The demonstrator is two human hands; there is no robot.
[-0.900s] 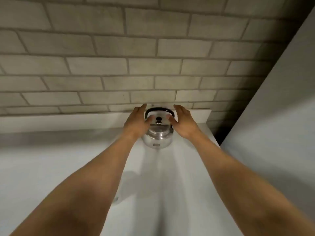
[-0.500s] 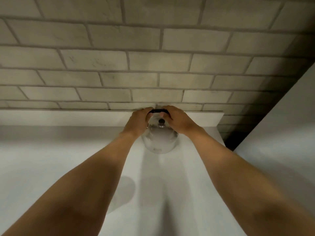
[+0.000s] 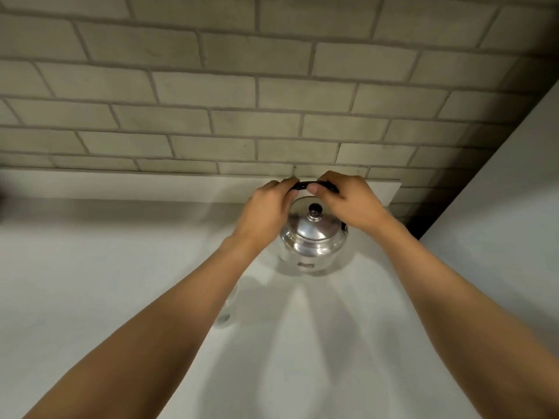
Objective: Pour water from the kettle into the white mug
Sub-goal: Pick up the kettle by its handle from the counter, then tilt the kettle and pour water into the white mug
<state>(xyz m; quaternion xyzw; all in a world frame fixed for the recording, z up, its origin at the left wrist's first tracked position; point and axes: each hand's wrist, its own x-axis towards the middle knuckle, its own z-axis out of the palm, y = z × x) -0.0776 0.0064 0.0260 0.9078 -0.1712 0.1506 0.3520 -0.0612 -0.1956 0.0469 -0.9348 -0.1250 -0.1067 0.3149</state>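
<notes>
Kettle gripped by both hands at its handle — mug low and to the left.

The black handle (image 3: pixel 303 186) of the steel kettle (image 3: pixel 313 238) is clasped by the left hand (image 3: pixel 266 211) and the right hand (image 3: pixel 348 204), fingers curled closed around it. The kettle stands upright on the white counter (image 3: pixel 90 267) by the brick wall (image 3: pixel 272 101). The white mug (image 3: pixel 228 309) — mostly hidden under the left forearm — lies nearer the person, left of the kettle.
</notes>
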